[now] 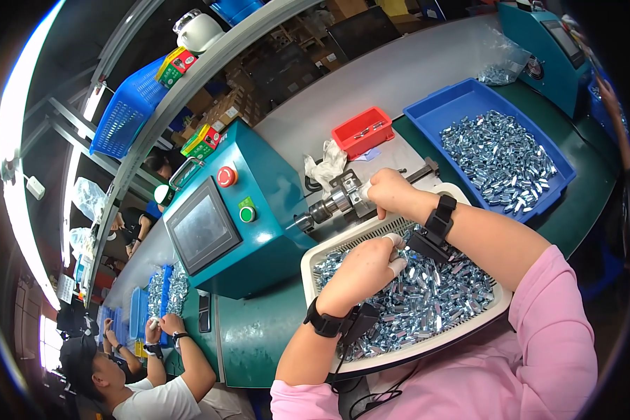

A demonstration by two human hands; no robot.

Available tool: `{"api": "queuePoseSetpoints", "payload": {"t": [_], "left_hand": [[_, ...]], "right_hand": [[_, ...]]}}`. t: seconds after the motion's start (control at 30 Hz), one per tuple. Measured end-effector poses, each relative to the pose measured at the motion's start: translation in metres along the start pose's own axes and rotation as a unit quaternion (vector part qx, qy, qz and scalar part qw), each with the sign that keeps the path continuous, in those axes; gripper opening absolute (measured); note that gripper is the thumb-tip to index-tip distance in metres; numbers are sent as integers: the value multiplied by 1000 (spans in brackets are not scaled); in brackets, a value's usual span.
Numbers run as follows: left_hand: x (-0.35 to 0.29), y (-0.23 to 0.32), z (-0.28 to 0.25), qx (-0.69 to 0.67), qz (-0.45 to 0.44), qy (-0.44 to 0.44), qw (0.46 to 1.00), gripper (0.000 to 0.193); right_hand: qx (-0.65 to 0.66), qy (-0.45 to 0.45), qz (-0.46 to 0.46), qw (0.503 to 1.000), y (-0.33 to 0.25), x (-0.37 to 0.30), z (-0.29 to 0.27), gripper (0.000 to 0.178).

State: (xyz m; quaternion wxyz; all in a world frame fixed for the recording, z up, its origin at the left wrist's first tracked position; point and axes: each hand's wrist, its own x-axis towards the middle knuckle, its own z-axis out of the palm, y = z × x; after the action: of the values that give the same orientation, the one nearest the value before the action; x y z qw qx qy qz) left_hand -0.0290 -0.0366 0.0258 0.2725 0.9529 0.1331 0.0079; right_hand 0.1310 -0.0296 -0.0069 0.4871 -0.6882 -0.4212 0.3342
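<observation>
My left hand (372, 269) is over a cream basket (309, 274) heaped with small shiny metal parts (437, 294). Its fingers are curled together, with white covers on the tips; whatever they hold is hidden. My right hand (393, 192) reaches to the metal fixture (360, 198) in front of the machine's chuck (323, 210). Thumb and fingers are closed there at the fixture's end, and I cannot make out what is between them. The chuck sticks out of a teal machine (273, 203) with a dark screen (201, 224).
A red bin (362, 133) with a few parts stands behind the fixture, beside a white glove (325, 166). At right, a blue tray (427, 106) holds many metal parts. A phone (204, 313) lies left of the machine. A co-worker (164, 381) sits at lower left.
</observation>
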Motion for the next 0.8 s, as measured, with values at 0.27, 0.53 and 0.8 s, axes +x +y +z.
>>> {"api": "queuePoseSetpoints", "payload": {"t": [0.27,0.53,0.8], "left_hand": [[3,-4,0,17,-7,-5,1000,24],[10,-35,5,24,-1,40,999,23],[14,-53,14,23,1,61,998,23]], "right_hand": [[-21,-24,-16,999,1,5,-3,19],[-65,-9,-50,997,6,9,-9,21],[-229,17,-38,973,-9,10,-11,27]]}}
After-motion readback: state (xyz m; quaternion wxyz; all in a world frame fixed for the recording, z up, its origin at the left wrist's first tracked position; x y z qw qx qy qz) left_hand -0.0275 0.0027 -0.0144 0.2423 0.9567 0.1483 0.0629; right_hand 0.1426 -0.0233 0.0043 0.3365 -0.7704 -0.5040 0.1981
